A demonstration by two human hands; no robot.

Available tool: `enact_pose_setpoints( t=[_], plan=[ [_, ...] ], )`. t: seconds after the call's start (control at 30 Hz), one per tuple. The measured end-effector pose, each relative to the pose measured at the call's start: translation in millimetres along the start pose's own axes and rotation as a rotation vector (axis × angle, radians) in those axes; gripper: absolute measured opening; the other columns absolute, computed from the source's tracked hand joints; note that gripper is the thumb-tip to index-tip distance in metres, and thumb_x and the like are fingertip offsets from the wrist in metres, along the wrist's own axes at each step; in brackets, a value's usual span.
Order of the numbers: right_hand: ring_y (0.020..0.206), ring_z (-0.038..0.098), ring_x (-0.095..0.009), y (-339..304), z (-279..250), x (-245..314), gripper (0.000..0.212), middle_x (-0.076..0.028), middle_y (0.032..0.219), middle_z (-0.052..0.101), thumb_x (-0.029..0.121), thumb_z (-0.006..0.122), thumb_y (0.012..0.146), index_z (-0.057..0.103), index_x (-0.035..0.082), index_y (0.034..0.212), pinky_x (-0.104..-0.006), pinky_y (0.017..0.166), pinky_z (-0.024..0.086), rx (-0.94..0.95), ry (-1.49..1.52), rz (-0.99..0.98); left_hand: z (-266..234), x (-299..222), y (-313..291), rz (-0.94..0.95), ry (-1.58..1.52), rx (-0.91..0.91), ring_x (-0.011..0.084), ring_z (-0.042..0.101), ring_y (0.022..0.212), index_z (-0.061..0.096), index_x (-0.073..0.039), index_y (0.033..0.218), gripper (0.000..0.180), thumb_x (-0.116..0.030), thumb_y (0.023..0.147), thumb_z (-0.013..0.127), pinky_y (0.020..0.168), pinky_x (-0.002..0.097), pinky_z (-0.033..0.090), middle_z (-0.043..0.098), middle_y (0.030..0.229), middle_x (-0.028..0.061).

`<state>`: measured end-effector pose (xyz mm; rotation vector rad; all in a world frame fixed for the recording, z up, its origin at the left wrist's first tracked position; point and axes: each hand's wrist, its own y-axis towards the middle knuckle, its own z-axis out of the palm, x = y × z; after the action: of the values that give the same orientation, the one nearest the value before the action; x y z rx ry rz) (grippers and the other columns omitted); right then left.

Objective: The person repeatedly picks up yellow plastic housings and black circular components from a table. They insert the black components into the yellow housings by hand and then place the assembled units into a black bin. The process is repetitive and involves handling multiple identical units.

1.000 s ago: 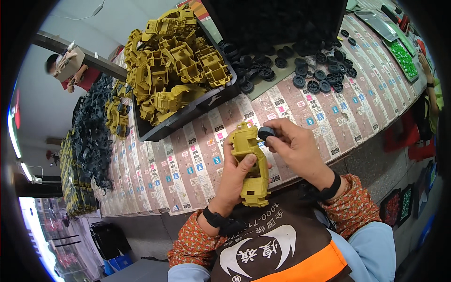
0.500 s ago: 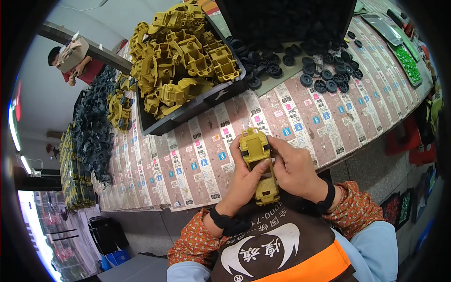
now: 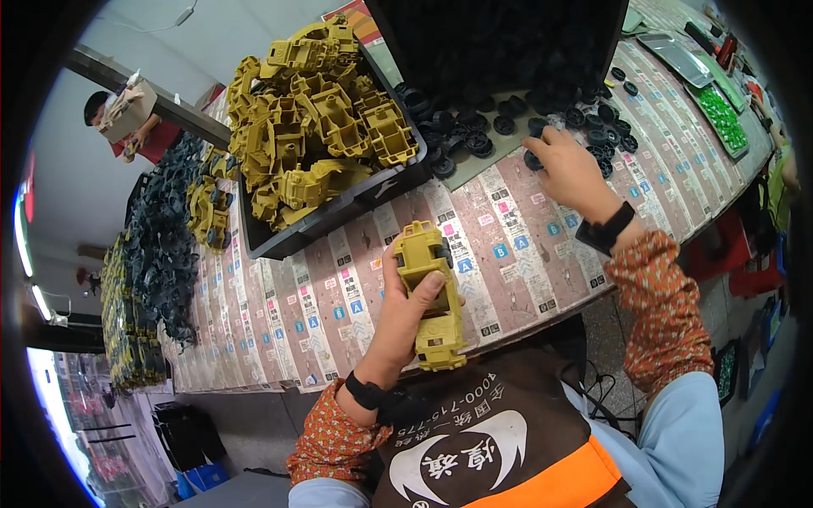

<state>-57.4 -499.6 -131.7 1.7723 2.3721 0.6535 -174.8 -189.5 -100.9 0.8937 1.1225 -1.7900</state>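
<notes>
My left hand [image 3: 391, 317] is wrapped round a yellow plastic toy truck body [image 3: 440, 326], its thumb pressed across the middle. A black wheel [image 3: 441, 251] sits at the upper right side of that body. Farther off to the right, my right hand [image 3: 576, 172] is at the near edge of the scattered black wheels [image 3: 599, 135]. Its fingertips close on one small black wheel [image 3: 533, 160], partly covered by the fingers.
A black crate [image 3: 356, 203] heaped with yellow truck bodies [image 3: 309, 127] stands on the patterned table [image 3: 339, 292]. Behind the wheels rises a large dark bin [image 3: 508, 51]. Dark parts [image 3: 165, 229] pile up at left, near a person [image 3: 135, 127]. A green tray [image 3: 720, 114] lies far right.
My right hand has left the truck body and reached forward and right to the loose wheels. My left hand keeps the body, now slightly farther left and tilted. The view has shifted a little.
</notes>
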Motion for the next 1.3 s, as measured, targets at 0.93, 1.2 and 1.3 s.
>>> enact_pose_setpoints(
  t=[0.93, 1.2, 1.3],
  plan=[
    [0.098, 0.059, -0.011, -95, -51, 155, 0.050, -0.005, 0.118, 0.061, 0.003, 0.064, 0.093, 0.054, 0.000, 0.142, -0.0286, 0.088, 0.051, 0.518, 1.522, 0.298, -12, -5, -3, 0.354, -0.196, -0.249, 0.0142, 0.069, 0.093, 0.050, -0.014, 0.134, 0.038, -0.028, 0.104, 0.066, 0.078, 0.0308, 0.062, 0.065, 0.109, 0.0023],
    [0.106, 0.059, -0.011, -101, -43, 170, 0.052, -0.006, 0.126, 0.060, -0.001, 0.061, 0.096, 0.050, 0.001, 0.146, -0.0271, 0.095, 0.052, 0.557, 1.649, 0.404, -17, -1, -4, 0.428, -0.173, -0.195, 0.0136, 0.063, 0.107, 0.029, -0.023, 0.154, 0.068, -0.016, 0.100, 0.071, 0.086, 0.0317, 0.060, 0.056, 0.126, 0.0035],
    [0.108, 0.058, -0.010, -102, -40, 168, 0.052, -0.006, 0.128, 0.059, -0.002, 0.060, 0.097, 0.048, 0.001, 0.147, -0.0267, 0.095, 0.052, 0.569, 1.671, 0.426, -14, 2, -5, 0.436, -0.158, -0.230, 0.0135, 0.063, 0.106, 0.029, -0.023, 0.154, 0.070, -0.015, 0.100, 0.071, 0.085, 0.0311, 0.060, 0.056, 0.126, 0.0036]
  ],
)
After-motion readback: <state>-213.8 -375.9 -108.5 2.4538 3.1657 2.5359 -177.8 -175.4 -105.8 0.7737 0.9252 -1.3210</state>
